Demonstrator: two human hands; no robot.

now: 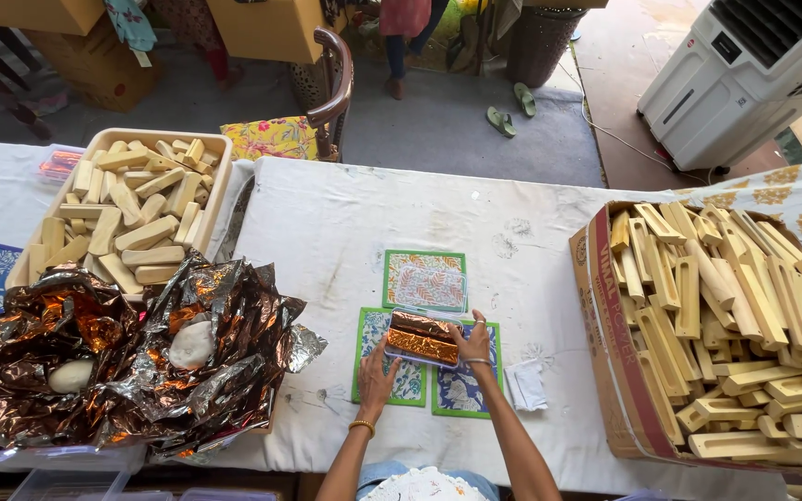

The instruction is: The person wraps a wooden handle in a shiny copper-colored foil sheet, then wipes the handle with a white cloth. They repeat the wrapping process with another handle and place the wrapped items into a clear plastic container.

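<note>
Shot from a single head-worn camera, high above the white cloth-covered tabletop (345, 232), tilted steeply down and forward. Close enough to catch both forearms at the bottom edge, wide enough to reach the grey floor (457, 121) beyond the far edge.

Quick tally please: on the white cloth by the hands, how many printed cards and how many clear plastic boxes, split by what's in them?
Green-bordered printed cards: 3
Clear box with copper foil, left hand and right hand on it: 1
Clear box without foil: 1
Total: 5
</note>
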